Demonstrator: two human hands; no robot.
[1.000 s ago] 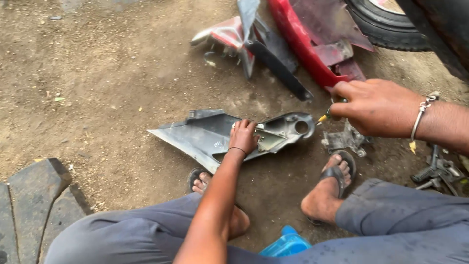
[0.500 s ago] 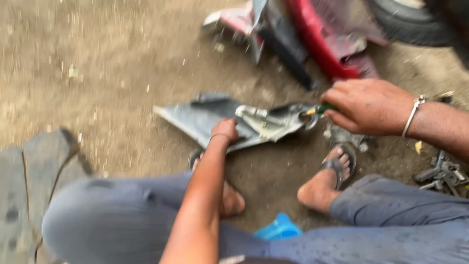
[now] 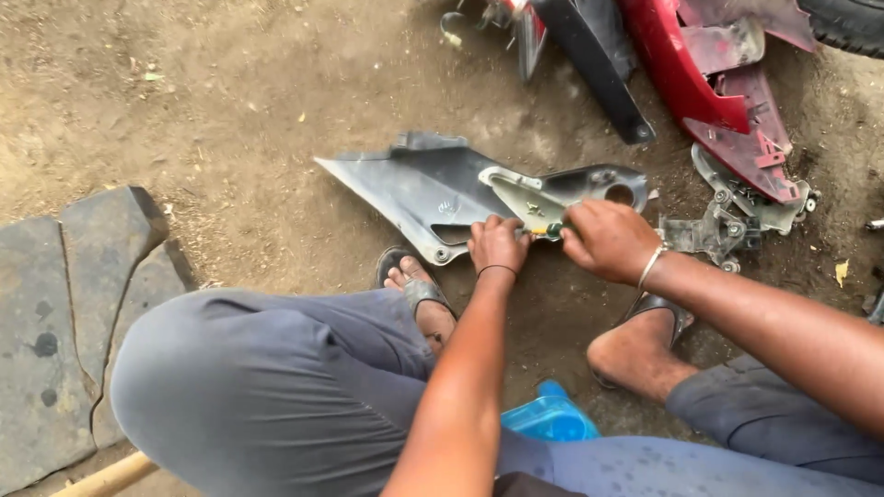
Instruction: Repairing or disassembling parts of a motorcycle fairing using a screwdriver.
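Grey plastic panel (image 3: 419, 189) lies flat on the dirt ground (image 3: 230, 92) just ahead of the sandalled feet, with a pale metal bracket (image 3: 525, 195) on its right part. Left hand (image 3: 498, 243) rests fingers-down on the panel's near edge, curled, and whether it pinches anything cannot be told; right hand (image 3: 608, 241) is closed around a green-handled screwdriver (image 3: 551, 230) touching the bracket. Red bodywork (image 3: 700, 74) and a grey metal part (image 3: 723, 225) sit well right; stone slabs (image 3: 64, 304) at left.
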